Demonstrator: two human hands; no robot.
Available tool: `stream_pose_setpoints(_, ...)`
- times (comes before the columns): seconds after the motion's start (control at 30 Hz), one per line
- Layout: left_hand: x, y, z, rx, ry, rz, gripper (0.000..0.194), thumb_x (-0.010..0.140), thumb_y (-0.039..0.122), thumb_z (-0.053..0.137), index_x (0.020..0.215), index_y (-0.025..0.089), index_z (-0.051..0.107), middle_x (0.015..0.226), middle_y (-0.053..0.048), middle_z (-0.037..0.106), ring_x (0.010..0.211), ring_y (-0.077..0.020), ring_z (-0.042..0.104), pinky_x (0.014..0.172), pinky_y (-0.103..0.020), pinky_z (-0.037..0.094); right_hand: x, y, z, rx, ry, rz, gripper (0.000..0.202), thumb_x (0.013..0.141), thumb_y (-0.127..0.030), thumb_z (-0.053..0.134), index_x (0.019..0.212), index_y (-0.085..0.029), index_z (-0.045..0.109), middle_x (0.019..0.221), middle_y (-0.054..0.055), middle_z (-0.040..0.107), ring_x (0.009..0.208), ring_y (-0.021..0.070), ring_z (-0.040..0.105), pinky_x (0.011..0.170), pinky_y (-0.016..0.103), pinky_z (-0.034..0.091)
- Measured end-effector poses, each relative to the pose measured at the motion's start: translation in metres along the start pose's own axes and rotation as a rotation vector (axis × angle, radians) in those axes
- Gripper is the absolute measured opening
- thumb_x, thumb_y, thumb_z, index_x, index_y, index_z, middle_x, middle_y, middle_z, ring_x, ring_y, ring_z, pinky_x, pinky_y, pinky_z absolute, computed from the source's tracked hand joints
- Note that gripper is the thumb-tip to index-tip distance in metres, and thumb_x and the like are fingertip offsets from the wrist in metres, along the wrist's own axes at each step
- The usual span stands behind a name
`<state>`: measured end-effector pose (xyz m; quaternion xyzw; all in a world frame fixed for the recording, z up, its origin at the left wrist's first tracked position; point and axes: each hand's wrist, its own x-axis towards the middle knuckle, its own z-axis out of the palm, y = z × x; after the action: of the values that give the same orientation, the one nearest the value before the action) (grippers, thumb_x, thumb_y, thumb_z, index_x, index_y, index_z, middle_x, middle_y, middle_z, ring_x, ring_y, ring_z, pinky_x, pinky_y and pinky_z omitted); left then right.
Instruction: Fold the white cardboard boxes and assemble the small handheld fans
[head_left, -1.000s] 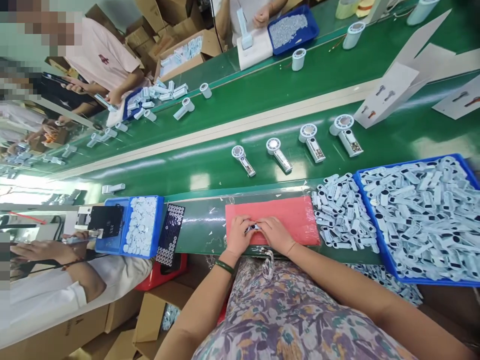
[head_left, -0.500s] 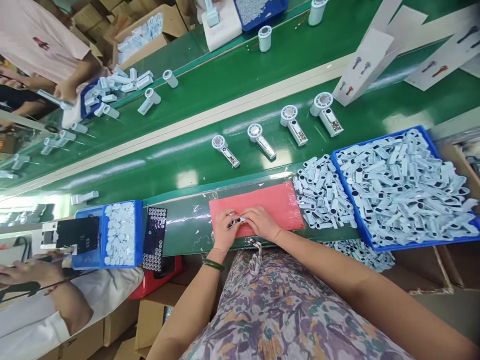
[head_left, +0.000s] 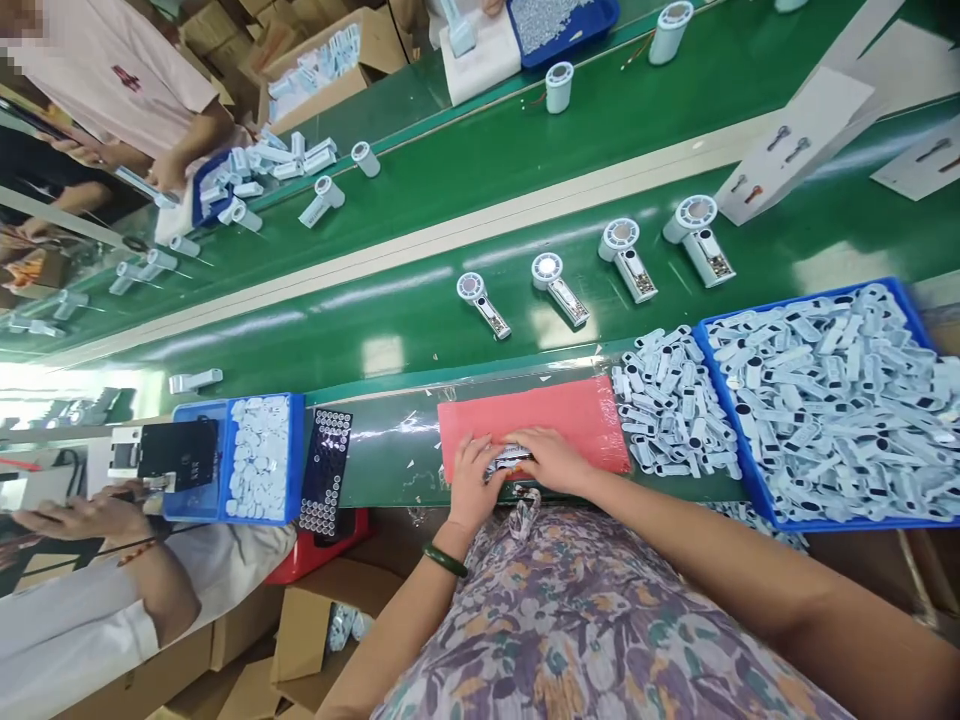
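Over the red mat [head_left: 532,408], at its front edge, both hands grip one small, pale, elongated plastic piece with dark markings [head_left: 512,460], apparently a handle cover like those piled nearby. My left hand [head_left: 474,482] has its left end, thumb and fingers closed on it. From the right, my right hand [head_left: 553,462] bends its fingers over the other end. Fingers hide much of the piece. Right of the mat is a heap of pale handle covers [head_left: 671,405]. Beyond it, several handheld fans [head_left: 628,260] with exposed handle insides lie in a row on the green belt [head_left: 337,345].
A blue tray [head_left: 724,395] full of handle covers stands at right. At left are a black holder with round pieces [head_left: 324,470] and a blue bin [head_left: 295,455]. A co-worker's hand [head_left: 90,515] is at far left; another person [head_left: 127,80] works across the belt.
The camera view has shifted, moving the scene rightward. My hands have moved slightly toward me, and the piece between them now shows more of its length. Both hands keep their grip.
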<state>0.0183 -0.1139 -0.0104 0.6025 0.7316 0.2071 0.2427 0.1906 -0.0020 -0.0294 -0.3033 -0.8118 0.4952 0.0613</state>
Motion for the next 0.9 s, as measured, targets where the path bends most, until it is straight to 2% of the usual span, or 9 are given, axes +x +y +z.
stream_pose_setpoints(0.2,0.01,-0.002,0.004,0.059,-0.012,-0.023,0.029,0.084,0.013,0.066,0.109,0.026,0.072,0.126,-0.007,0.064,0.131,-0.0304,0.046,0.113,-0.056,0.041,0.001,-0.002,0.008,-0.103,0.035,0.015,0.035,0.095,-0.022,0.056,0.129,-0.022,0.06,0.13,0.009,0.065,0.116,0.0256,0.056,0.101,0.045,0.042)
stream_pose_setpoints(0.4,0.013,0.006,-0.007,0.127,-0.078,-0.021,0.032,0.082,0.014,0.068,0.113,0.025,0.069,0.13,-0.009,0.061,0.13,-0.0316,0.046,0.112,-0.055,0.042,-0.003,-0.004,0.009,-0.023,0.055,-0.027,0.037,0.094,-0.021,0.056,0.13,-0.023,0.06,0.132,0.008,0.063,0.12,0.0257,0.054,0.106,0.048,0.04)
stream_pose_setpoints(0.5,0.012,0.009,-0.009,0.209,-0.098,0.001,0.046,0.078,0.014,0.071,0.123,0.023,0.062,0.137,-0.012,0.054,0.132,-0.0337,0.044,0.112,-0.056,0.042,-0.016,-0.002,0.001,-0.02,0.116,-0.011,0.038,0.094,-0.022,0.055,0.132,-0.022,0.059,0.136,0.009,0.06,0.124,0.0251,0.052,0.107,0.045,0.04)
stream_pose_setpoints(0.6,0.02,0.005,-0.012,0.273,-0.118,0.007,0.045,0.078,0.011,0.067,0.121,0.021,0.06,0.137,-0.015,0.051,0.127,-0.0333,0.049,0.106,-0.053,0.048,-0.04,0.011,-0.021,-0.157,0.254,0.136,0.033,0.096,-0.023,0.05,0.127,-0.019,0.061,0.127,0.011,0.063,0.116,0.0262,0.055,0.102,0.043,0.042)
stream_pose_setpoints(0.67,0.033,0.0,-0.02,0.293,-0.158,0.007,0.038,0.078,0.008,0.062,0.113,0.021,0.062,0.129,-0.014,0.054,0.119,-0.0306,0.055,0.097,-0.047,0.054,-0.056,0.024,-0.043,-0.309,0.349,0.251,0.03,0.097,-0.023,0.047,0.122,-0.018,0.063,0.12,0.012,0.065,0.11,0.0278,0.056,0.097,0.042,0.043)
stream_pose_setpoints(0.73,0.056,-0.009,-0.036,0.331,-0.192,0.028,0.035,0.077,0.007,0.06,0.108,0.022,0.063,0.125,-0.013,0.055,0.114,-0.0289,0.057,0.092,-0.043,0.056,-0.067,0.035,-0.066,-0.464,0.425,0.355,0.028,0.097,-0.025,0.048,0.119,-0.017,0.064,0.115,0.013,0.065,0.106,0.0295,0.055,0.092,0.042,0.042)
stream_pose_setpoints(0.83,0.105,-0.027,-0.075,0.442,-0.168,0.09,0.029,0.08,0.009,0.059,0.103,0.025,0.068,0.129,-0.012,0.052,0.121,-0.0308,0.051,0.098,-0.044,0.053,-0.068,0.044,-0.091,-0.646,0.491,0.494,0.029,0.097,-0.032,0.05,0.117,-0.016,0.063,0.11,0.015,0.064,0.101,0.0317,0.054,0.084,0.043,0.04)
stream_pose_setpoints(0.9,0.145,-0.041,-0.105,0.523,-0.115,0.114,0.027,0.084,0.011,0.056,0.102,0.026,0.07,0.14,-0.011,0.047,0.132,-0.0338,0.042,0.104,-0.048,0.049,-0.06,0.044,-0.097,-0.735,0.484,0.564,0.029,0.096,-0.036,0.051,0.112,-0.015,0.063,0.107,0.016,0.064,0.099,0.0328,0.054,0.08,0.043,0.039)
